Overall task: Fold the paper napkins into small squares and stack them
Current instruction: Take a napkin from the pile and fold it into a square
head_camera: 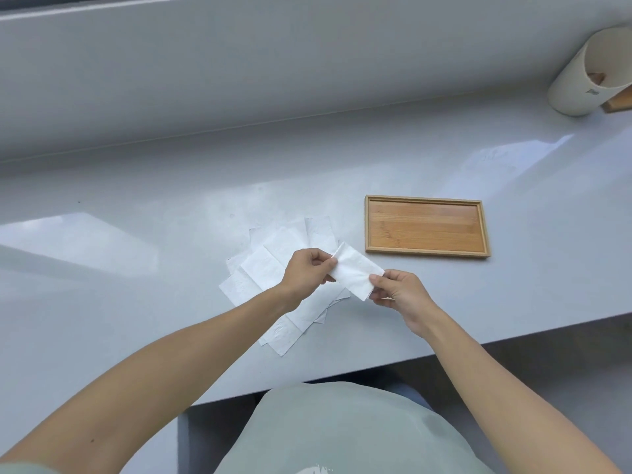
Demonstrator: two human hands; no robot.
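While I work from left to right across the glossy pale grey bench, the first thing I meet is the loose fan of unfolded white paper napkins, lying flat and overlapping near the front edge. Above their right side I hold one white napkin already folded to a narrow strip, lifted off the pile. My left hand pinches its far left end between thumb and curled fingers; my right hand pinches the near right end the same way, both closed on the paper, neither one slack.

I judge this paper to be very light, soft and limp, with no stiffness of its own, so it sags unless kept taut at both ends. It should tear or crumple under a hard pull, and a crease will stay once pressed. Corners and short edges look like the best places to grip.

Further right sits the shallow rectangular wooden tray, nothing in it, probably where the squares belong. At the far right stands a white cylindrical paper tub.
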